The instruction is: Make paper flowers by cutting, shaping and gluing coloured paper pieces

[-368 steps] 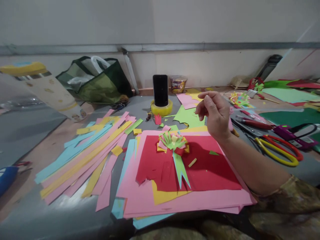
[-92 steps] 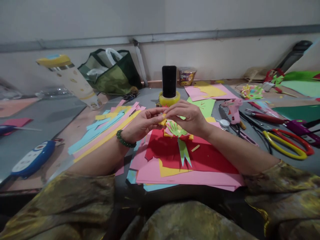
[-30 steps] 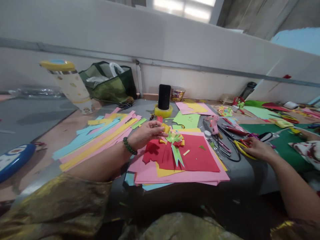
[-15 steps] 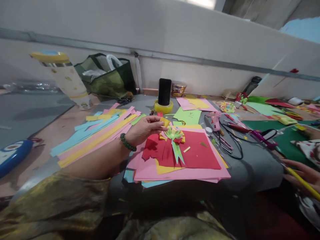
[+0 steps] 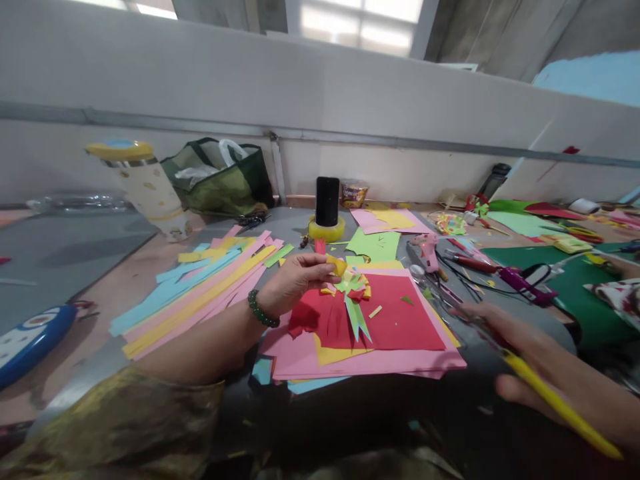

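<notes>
My left hand, with a green bead bracelet on the wrist, pinches a small folded yellow paper piece just above the paper flower. The flower, with green, yellow and pink petals and a green forked tail, lies on a red sheet atop a stack of pink, yellow and blue sheets. My right hand is low at the right, blurred, holding yellow-handled scissors beside the stack.
Long pink, yellow and blue paper strips lie left of the stack. A phone stands in a tape roll. A pink glue gun, tools and cables lie at right. A green bag and a tumbler stand at back left.
My right hand reached right, took the yellow-handled scissors from the tool pile and brought them toward the stack. My left hand keeps the yellow piece by the flower.
</notes>
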The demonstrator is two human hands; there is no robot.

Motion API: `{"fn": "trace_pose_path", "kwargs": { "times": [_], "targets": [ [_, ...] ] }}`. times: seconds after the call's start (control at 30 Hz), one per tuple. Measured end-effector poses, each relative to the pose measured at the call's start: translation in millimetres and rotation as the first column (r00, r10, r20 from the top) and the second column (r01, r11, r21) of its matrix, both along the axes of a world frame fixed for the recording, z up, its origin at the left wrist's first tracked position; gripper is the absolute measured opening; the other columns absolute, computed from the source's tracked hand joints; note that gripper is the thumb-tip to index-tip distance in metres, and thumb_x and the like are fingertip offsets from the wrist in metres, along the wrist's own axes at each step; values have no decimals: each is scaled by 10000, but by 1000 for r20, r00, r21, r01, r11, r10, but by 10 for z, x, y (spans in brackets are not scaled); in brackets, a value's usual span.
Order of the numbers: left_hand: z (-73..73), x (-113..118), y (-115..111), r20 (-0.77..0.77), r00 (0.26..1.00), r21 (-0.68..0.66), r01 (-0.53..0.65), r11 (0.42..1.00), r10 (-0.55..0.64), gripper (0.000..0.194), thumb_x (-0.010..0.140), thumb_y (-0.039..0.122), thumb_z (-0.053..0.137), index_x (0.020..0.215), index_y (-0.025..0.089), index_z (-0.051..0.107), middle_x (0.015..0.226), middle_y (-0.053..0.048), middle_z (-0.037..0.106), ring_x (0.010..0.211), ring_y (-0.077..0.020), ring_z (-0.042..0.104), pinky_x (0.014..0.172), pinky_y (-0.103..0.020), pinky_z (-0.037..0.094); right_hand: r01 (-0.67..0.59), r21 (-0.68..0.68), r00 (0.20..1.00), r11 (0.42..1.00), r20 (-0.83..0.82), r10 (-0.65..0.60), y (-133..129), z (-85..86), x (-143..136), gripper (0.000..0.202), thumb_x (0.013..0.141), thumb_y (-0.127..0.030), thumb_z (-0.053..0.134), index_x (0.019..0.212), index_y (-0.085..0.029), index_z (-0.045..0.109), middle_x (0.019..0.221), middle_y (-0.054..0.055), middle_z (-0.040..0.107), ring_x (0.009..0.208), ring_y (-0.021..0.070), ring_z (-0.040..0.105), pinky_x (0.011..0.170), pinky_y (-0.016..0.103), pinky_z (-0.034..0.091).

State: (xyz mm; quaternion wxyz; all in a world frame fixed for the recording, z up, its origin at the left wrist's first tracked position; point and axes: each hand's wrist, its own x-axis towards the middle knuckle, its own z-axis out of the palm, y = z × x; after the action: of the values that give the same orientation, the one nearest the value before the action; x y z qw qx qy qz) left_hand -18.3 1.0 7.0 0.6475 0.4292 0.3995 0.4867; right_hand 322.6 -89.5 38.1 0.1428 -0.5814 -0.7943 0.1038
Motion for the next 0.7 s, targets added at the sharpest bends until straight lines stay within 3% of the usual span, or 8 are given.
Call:
{"fn": "trace_pose_path", "kwargs": {
  "times": [0.13, 0.27, 0.43, 0.7],
  "targets": [
    [-17, 29, -62, 35, 999, 12, 36, 999, -36, 275, 587, 242, 937, 705, 140, 711, 668, -18, 732, 633, -139, 714, 585, -198, 538, -139, -153, 990, 978, -6, 140, 205, 111, -366, 760, 751, -728, 568, 1265, -170, 622, 1191, 195, 707, 1017, 383, 697, 839, 477, 599],
    [-11, 58, -120, 62, 995, 21, 74, 997, -75, 351, 514, 326, 971, 695, 137, 738, 650, -21, 733, 628, -120, 701, 586, -171, 518, -173, -145, 984, 974, 27, 179, 318, 65, -430, 778, 740, -677, 615, 1313, -151, 585, 1295, 222, 659, 1158, 396, 653, 919, 490, 570],
    [-9, 89, -135, 106, 991, -3, 81, 997, -80, 386, 470, 326, 987, 692, 139, 733, 654, -15, 733, 621, -115, 698, 574, -165, 499, -158, -80, 979, 984, 118, 167, 338, 10, -469, 775, 733, -676, 658, 1297, -150, 586, 1235, 220, 677, 1093, 398, 676, 877, 514, 570],
    [-50, 143, -163, 78, 994, -23, 77, 997, -75, 305, 562, 269, 944, 713, 146, 709, 676, -8, 729, 654, -138, 721, 564, -179, 497, -228, -50, 963, 972, 137, 233, 343, -2, -567, 709, 750, -695, 697, 1199, -151, 627, 1093, 200, 728, 921, 357, 715, 759, 460, 566]
  ]
}}
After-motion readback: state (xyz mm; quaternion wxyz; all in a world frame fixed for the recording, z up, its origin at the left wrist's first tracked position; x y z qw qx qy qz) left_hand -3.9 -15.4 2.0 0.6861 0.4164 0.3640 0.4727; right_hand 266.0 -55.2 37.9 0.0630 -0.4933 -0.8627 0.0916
